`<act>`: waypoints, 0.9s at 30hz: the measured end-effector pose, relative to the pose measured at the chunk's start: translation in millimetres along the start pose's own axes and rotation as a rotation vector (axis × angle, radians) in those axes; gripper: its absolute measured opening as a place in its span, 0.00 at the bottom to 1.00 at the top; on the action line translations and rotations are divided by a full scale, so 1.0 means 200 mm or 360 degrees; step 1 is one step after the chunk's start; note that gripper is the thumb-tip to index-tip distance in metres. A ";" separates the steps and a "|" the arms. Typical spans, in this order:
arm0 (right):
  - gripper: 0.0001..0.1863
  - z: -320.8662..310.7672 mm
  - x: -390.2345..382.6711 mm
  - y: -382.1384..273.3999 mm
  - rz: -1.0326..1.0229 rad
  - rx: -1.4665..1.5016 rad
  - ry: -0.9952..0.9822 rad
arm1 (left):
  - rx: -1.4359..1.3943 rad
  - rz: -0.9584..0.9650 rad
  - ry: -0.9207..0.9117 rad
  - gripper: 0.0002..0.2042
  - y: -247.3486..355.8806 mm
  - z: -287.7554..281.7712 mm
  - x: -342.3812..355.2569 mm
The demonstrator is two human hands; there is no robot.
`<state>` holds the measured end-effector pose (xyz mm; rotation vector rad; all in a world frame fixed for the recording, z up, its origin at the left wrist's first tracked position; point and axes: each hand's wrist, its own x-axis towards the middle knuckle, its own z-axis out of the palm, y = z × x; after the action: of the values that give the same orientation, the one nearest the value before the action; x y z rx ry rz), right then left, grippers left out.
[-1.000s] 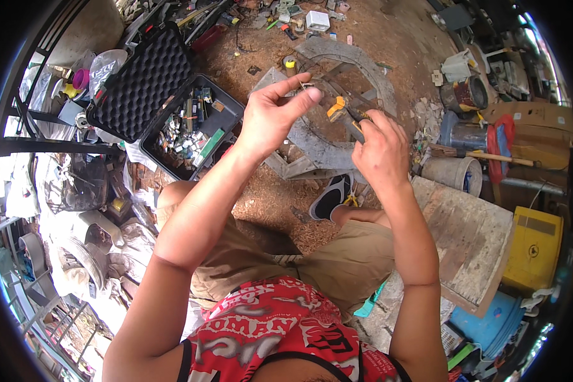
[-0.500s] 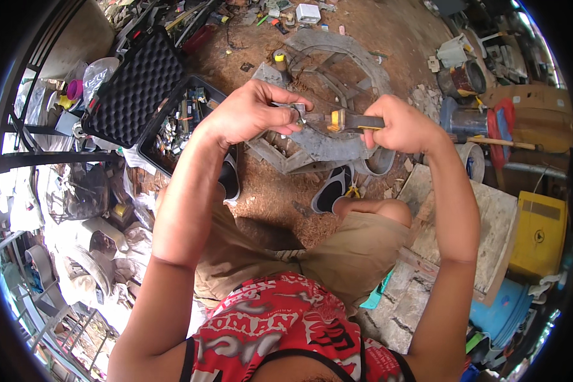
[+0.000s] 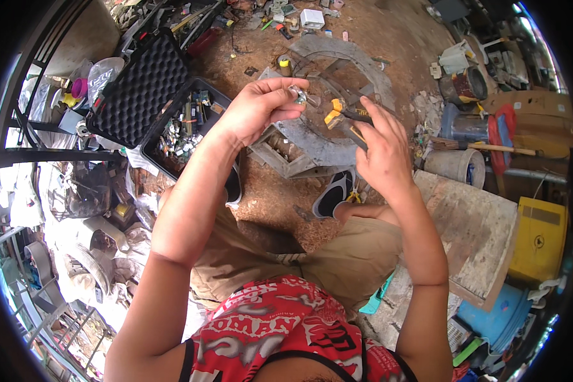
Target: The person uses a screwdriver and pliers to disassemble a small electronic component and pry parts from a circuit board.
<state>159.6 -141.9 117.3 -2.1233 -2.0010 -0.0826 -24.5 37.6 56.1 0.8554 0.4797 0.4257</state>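
Observation:
My left hand (image 3: 253,113) is closed, pinching a small piece of circuit board with shiny metal on it (image 3: 298,95) between thumb and fingers. To its right, my right hand (image 3: 386,156) holds pliers with black and yellow handles (image 3: 335,120). The handles are spread apart, and the metal jaws point left toward the small piece. Whether the jaws touch it I cannot tell. My right palm is turned down, with its fingers along the far handle.
An open black case (image 3: 148,149) with foam in its lid holds many small electronic parts at the left. Beyond my hands a grey metal ring frame (image 3: 318,145) lies on the dirt floor. A worn wooden board (image 3: 465,235) and a yellow box (image 3: 538,239) are at the right.
My right hand has loosened from a fist and turned, moving slightly down and nearer. The pliers' handles have spread apart. My left hand keeps the small piece at nearly the same spot.

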 end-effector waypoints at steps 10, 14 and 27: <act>0.21 0.07 -0.02 0.00 0.0004 -0.0114 0.0067 | 0.0224 0.0136 0.0196 0.15 -0.04 0.06 0.00; 0.19 0.09 -0.02 -0.01 0.0046 -0.0052 0.0026 | 0.0284 0.0142 0.0206 0.14 -0.05 0.06 0.01; 0.08 0.13 -0.02 0.07 0.0025 -0.0056 0.0127 | 0.0413 0.0082 0.0305 0.15 -0.12 0.10 0.02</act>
<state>170.4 -141.3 88.7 -2.1216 -1.9515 -0.1983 -5.3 13.9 47.4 1.0846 0.7015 0.5024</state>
